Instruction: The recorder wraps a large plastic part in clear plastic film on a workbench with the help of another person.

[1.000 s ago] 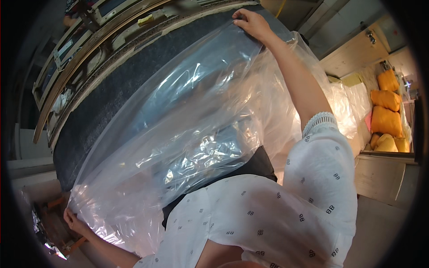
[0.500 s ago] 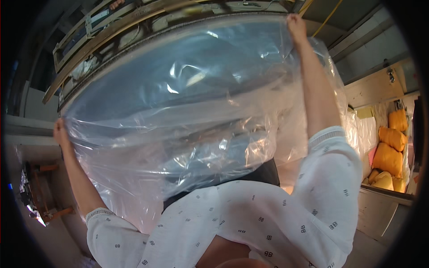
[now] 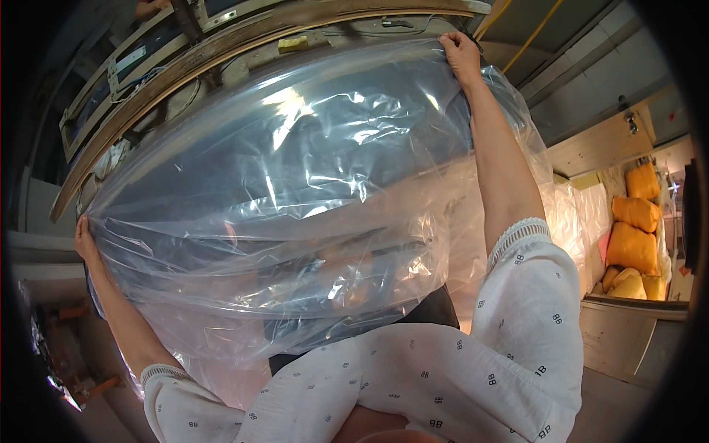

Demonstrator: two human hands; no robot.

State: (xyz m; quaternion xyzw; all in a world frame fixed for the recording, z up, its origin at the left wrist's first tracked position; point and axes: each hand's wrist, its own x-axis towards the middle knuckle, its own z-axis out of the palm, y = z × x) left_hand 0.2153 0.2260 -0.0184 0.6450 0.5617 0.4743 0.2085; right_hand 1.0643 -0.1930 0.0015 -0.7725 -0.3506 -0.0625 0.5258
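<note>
Across the middle of the view: clear plastic sheet [image 3: 310, 170], spread over a dark surface [image 3: 221, 159] in front of the person, its far edge drawn in a long curve from side to side.
Left hand [image 3: 83, 238]: fingers closed on the gathered left end of that edge, arm extended.
Right hand [image 3: 461, 57]: thumb and fingertips pinched together on the edge's far right part.
Done, as judged: sheet opened to roughly the full span of both arms; far edge close to the wooden rail [image 3: 303, 15].
Outstanding, as judged: sheet not flat; creases run across its width, loose folds bunch toward the body, and neither hand has let go.
Near side: black cloth [image 3: 430, 306] at the waist, beside the sheet's nearest folds; contact cannot be told.
Far side: small yellow block [image 3: 293, 45] between sheet and rail.
Beyond the right arm: orange bundles [image 3: 634, 247], stacked, well apart from both hands.
</note>
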